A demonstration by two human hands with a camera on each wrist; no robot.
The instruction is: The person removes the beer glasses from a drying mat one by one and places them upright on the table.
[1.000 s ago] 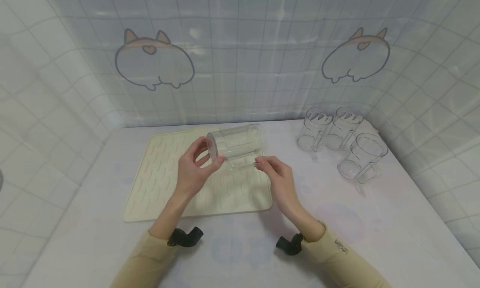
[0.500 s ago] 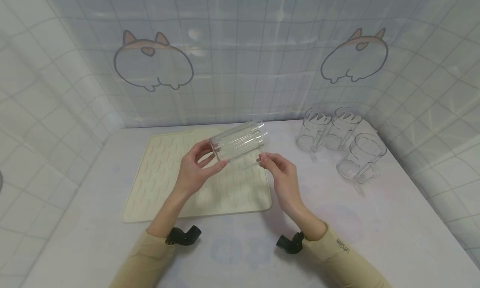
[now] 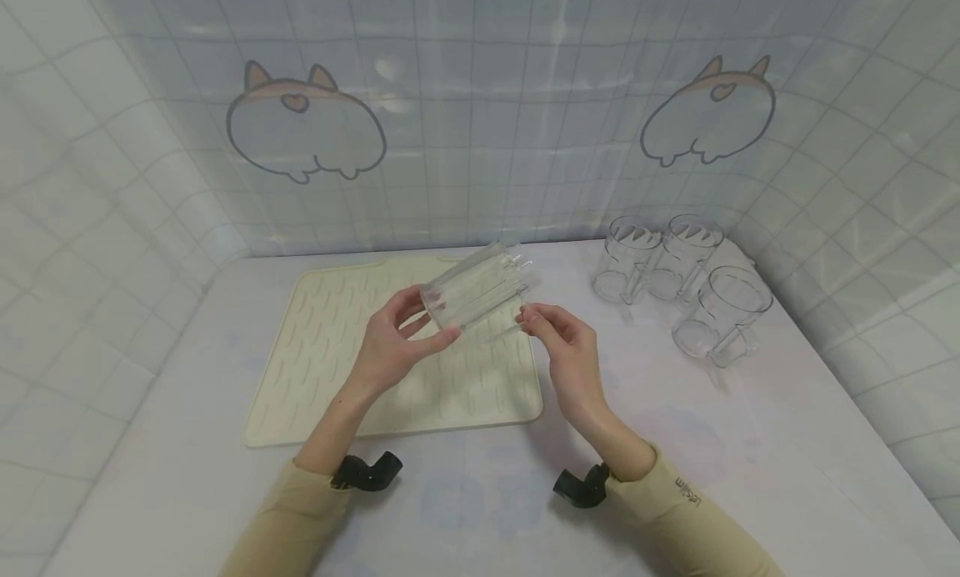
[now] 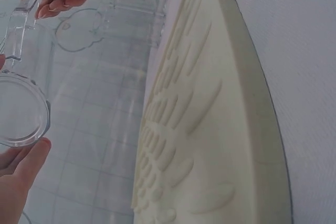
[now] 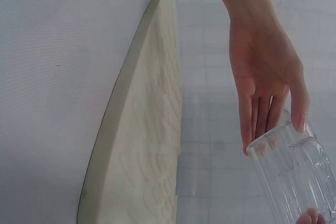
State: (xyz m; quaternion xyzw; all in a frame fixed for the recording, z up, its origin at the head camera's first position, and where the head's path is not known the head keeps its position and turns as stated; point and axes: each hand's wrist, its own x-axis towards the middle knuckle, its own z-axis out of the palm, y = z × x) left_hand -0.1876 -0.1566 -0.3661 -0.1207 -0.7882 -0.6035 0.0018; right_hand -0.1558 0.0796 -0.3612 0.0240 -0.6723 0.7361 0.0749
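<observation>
A clear glass mug [image 3: 480, 289] is held on its side over a cream ridged mat [image 3: 322, 368], its mouth end tilted up to the right. My left hand [image 3: 393, 339] grips the base end, thumb on the near side and fingers behind. At the handle, my right hand [image 3: 566, 352] pinches with thumb and fingertips. The left wrist view shows the round mug base [image 4: 21, 111] facing the camera and the squared handle [image 4: 18, 32]. In the right wrist view, the left hand [image 5: 265, 72] spans the base, and only the right fingertips [image 5: 312, 216] show.
Three more glass mugs stand upright at the back right: a left one [image 3: 626, 260], a middle one [image 3: 682, 256] and a nearer one [image 3: 720, 310]. Tiled-pattern sheeting [image 3: 510, 143] rises behind the white table [image 3: 465, 510] and at both sides.
The held mug has tilted more, its mouth end rising and its base dipping slightly. Both hands have shifted slightly right with it. The standing mugs and the mat have stayed put.
</observation>
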